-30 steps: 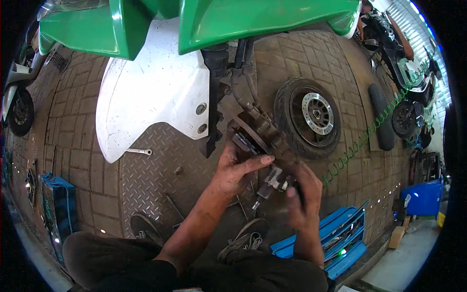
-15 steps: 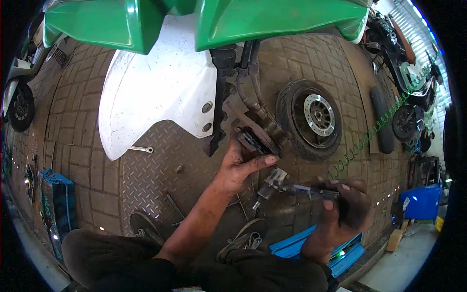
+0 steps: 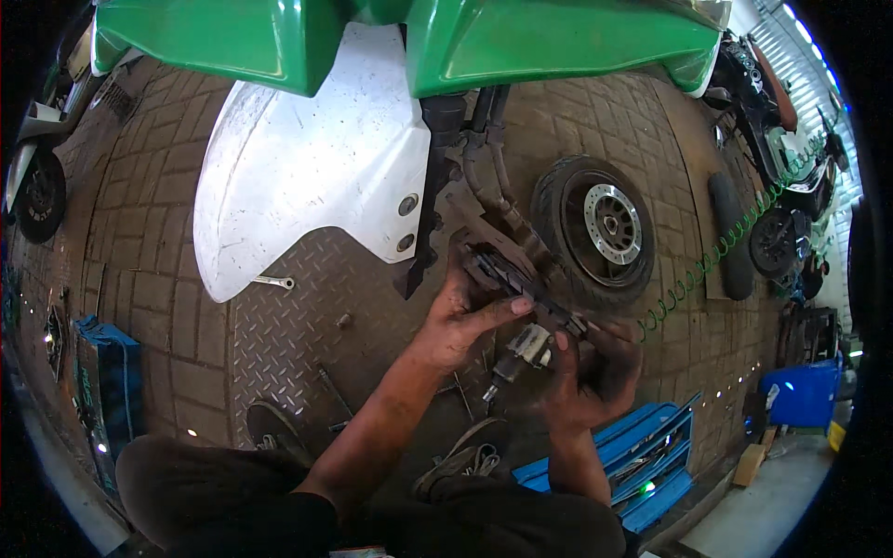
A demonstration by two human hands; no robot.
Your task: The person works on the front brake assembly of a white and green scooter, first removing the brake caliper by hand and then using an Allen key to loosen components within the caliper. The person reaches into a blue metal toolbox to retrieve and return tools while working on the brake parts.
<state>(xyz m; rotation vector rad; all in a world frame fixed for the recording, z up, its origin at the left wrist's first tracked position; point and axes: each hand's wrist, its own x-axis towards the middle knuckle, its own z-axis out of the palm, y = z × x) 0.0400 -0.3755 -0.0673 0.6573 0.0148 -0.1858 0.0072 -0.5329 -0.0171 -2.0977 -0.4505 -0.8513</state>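
Observation:
My left hand (image 3: 456, 321) is closed around a dark, grimy brake caliper (image 3: 493, 270), its thumb across the near edge. The caliper sits beside the lower fork of a motorcycle. My right hand (image 3: 595, 372) pinches a slim dark metal piece (image 3: 564, 319) between thumb and fingers, with its far end up against the caliper. Whether the piece is inside the caliper or only touching it is hard to see. Just below both hands an air impact wrench (image 3: 521, 355), silver and dark, lies on the floor.
A white mudguard (image 3: 307, 167) and green bodywork (image 3: 558, 42) overhang the work. A removed wheel with a brake disc (image 3: 595, 228) lies to the right, near a coiled green hose (image 3: 716, 251). A blue toolbox (image 3: 651, 465) stands open by my right arm. A spanner (image 3: 276, 282) rests on the metal plate (image 3: 279, 344).
My right hand has moved left and up, bringing the slim dark piece from over the impact wrench to the caliper. My left hand still holds the caliper.

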